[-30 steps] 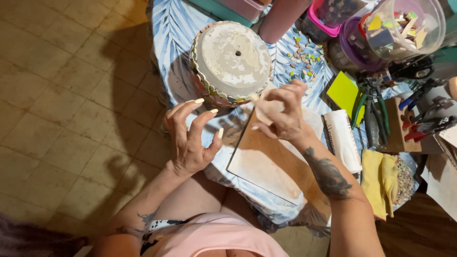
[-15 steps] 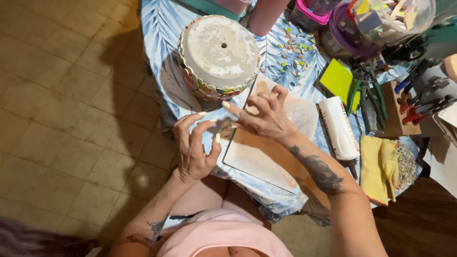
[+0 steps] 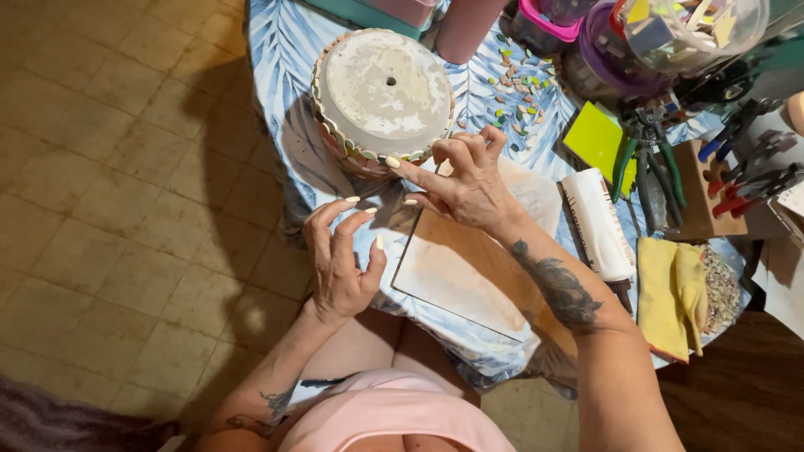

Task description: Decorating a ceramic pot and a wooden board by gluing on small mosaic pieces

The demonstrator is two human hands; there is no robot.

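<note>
Head view: a person sits at a table draped in a blue leaf-print cloth (image 3: 289,50).
Right hand: right hand (image 3: 465,180) is stretched toward the pot, index finger out with its tip at the tiled rim, other fingers curled; whether it pinches a piece I cannot tell.
Left hand: left hand (image 3: 343,255) hovers off the table edge, fingers spread and bent, holding nothing.
Pot: upside-down flowerpot (image 3: 383,96) stands on the cloth near the table's left edge, pale grey base up with a small centre hole, side ringed with small mosaic tiles in green, cream and red.
Board: flat brown board (image 3: 469,276) lies under the right forearm.
Containers: clear round tub (image 3: 695,29) holds mixed coloured pieces; purple tub (image 3: 603,63) beside it, contents unclear.
Loose tiles: scattered tile pieces (image 3: 519,84) lie between pot and tubs.
Around: white roll (image 3: 599,222), yellow gloves (image 3: 674,293), green-handled nippers (image 3: 645,155), yellow-green square (image 3: 596,138), pink cylinder (image 3: 465,29).
</note>
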